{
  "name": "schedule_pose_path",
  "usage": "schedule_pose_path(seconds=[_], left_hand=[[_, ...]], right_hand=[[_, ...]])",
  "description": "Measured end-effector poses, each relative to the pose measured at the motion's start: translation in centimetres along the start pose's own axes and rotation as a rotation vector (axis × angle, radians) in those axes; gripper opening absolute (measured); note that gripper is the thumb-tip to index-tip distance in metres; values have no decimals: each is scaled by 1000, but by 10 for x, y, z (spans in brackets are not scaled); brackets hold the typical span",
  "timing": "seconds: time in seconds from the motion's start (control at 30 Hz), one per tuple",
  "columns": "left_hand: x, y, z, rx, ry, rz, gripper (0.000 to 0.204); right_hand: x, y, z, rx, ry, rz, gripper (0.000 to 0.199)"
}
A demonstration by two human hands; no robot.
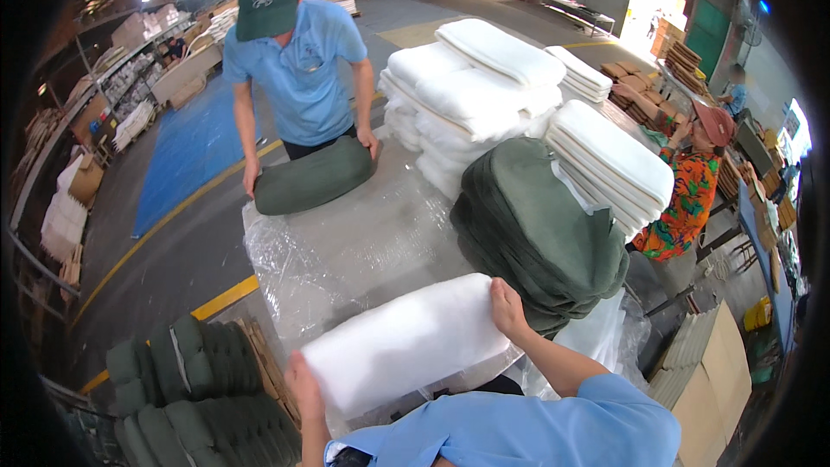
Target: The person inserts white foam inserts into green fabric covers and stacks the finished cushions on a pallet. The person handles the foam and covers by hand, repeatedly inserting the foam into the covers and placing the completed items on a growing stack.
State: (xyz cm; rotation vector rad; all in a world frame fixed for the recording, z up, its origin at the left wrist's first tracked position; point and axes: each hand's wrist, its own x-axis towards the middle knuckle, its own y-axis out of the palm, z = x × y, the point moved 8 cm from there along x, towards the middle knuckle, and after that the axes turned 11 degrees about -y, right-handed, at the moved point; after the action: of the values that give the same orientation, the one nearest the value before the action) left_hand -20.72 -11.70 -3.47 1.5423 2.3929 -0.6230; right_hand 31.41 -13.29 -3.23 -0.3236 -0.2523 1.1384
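Between my two hands I hold a white padded cushion insert (406, 342) by its short ends, tilted over the near edge of the table. My left hand (304, 385) grips its left end, fingers partly hidden by the padding. At the right end, my right hand (508, 307) closes on the far corner. Just beyond my right hand rises a pile of dark green fabric covers (536, 216). Across the table, a co-worker in a blue shirt (303, 69) holds a filled dark green cushion (316, 177) by both ends.
Plastic film covers the table (372, 229). White inserts (471, 78) are stacked at its far side, with another stack (614, 164) to the right. Finished green cushions (203, 380) stand at the lower left. Cardboard sheets (709, 380) lean at the lower right; another person (687, 190) sits beyond.
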Motion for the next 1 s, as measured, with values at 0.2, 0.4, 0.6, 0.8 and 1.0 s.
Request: schedule_pose_path(seconds=[0.2, 0.4, 0.6, 0.8, 1.0], left_hand=[[-21, -20, 24, -316, -35, -126, 56], [-3, -24, 48, 100, -113, 98, 52], [-120, 50, -95, 700, 832, 310, 39], [-159, 135, -63, 1066, 997, 398, 70], [-156, 149, -51, 1159, 853, 515, 67]], right_hand=[[-29, 7, -10, 448, 6, -174, 62], [-41, 5, -52, 434, -7, -161, 61], [-48, -4, -38, 343, -33, -29, 55], [-37, -30, 10, -254, -25, 226, 45], [-66, 5, 90, -564, -379, 489, 46]])
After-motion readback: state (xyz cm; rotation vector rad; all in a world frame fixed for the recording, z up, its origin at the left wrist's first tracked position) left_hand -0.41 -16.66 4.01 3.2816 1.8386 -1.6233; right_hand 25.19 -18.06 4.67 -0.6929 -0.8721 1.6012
